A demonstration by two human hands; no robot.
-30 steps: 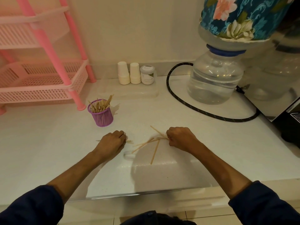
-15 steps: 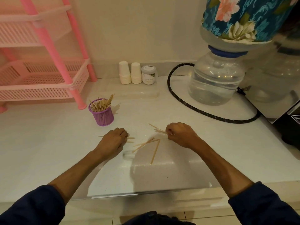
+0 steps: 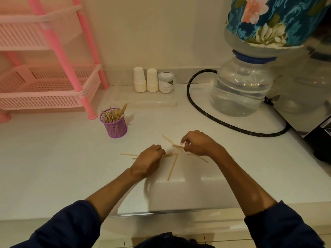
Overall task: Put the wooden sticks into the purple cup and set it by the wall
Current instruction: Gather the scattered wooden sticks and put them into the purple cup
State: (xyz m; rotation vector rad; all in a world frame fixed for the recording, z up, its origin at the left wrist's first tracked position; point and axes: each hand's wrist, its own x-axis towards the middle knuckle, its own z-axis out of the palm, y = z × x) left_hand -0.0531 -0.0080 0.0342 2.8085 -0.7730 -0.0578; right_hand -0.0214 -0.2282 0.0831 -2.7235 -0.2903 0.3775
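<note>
Both hands low on tabletop (image 3: 53,167) gathering loose sticks (image 3: 172,167): left hand (image 3: 148,161) grip curled on some, right hand (image 3: 198,143) pinching a few, presumably bunching for purple cup (image 3: 114,124), far-left, part-filled, away from wall.

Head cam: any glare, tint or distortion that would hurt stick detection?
Head view: warm dim light, wide-angle bowing at the edges; soft glare patch on the counter near one loose stick; pale sticks contrast weakly; the purple cup throws a faint shadow to its right.
</note>
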